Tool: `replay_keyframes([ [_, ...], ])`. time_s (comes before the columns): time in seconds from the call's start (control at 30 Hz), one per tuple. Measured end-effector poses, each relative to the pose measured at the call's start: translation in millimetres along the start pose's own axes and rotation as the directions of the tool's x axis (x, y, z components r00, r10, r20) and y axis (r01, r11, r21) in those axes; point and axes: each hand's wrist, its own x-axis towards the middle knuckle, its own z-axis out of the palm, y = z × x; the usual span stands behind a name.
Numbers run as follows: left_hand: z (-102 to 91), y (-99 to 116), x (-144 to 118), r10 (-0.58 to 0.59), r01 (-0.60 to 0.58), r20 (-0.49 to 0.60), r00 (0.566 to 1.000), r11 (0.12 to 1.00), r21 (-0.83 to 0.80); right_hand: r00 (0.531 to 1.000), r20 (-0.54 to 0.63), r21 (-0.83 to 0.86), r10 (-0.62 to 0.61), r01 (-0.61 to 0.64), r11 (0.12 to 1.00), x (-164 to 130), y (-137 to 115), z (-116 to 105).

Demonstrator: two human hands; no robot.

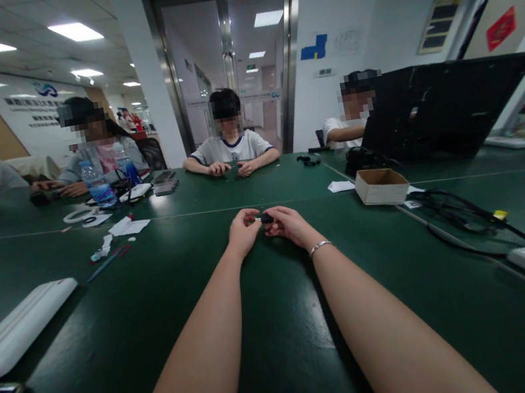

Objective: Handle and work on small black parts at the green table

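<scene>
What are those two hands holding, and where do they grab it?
A small black object, pinched at its ends between the left hand and right hand; what it is cannot be told.

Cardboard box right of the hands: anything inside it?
Can't tell. The cardboard box sits open on the green table, but only its rim and outer walls show; the interior is hidden. A white paper lies beside it, black cables to its right.

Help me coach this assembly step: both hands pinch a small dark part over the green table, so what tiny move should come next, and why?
Probably press the two ends together. The left hand and right hand meet fingertip to fingertip on the small dark part, held just above the green table; its details are too small to tell.
</scene>
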Motion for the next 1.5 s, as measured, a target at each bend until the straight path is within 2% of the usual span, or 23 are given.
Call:
replay_keyframes([
  [0.17, -0.6, 0, 1, -0.028, 0.028, 0.000, 1.000, 1.000, -0.011, 1.000, 0.014, 0.032, 0.010, -0.011, 0.999, 0, -1, -2],
  [0.27, -0.7, 0, -1, -0.077, 0.078, 0.037, 0.996, 0.996, -0.034, 1.000, 0.027, 0.043, 0.003, -0.004, 0.999, 0, 0, -4],
  [0.43, -1.1, 0, -3, -0.087, 0.090, 0.106, 0.991, 0.995, -0.032, 0.998, 0.065, 0.030, -0.014, 0.012, 0.999, 0, 3, -6],
  [0.67, -0.5, 5, -3, -0.121, 0.130, 0.135, 0.983, 0.989, -0.066, 0.997, 0.081, 0.056, -0.011, 0.006, 0.998, 1, 1, -7],
  [1.1, -1.0, -5, -2, -0.098, 0.096, 0.151, 0.984, 0.995, 0.025, 0.996, 0.092, 0.034, 0.009, -0.012, 0.999, 1, -1, -7],
  [1.3, -1.3, -13, 0, -0.052, 0.047, 0.132, 0.990, 0.998, 0.042, 0.994, 0.107, 0.047, 0.011, -0.016, 0.999, 2, -1, -9],
  [1.5, -1.8, -13, 0, -0.077, 0.071, 0.157, 0.985, 0.997, 0.044, 0.994, 0.113, 0.037, 0.012, -0.016, 0.999, 1, -1, -8],
])
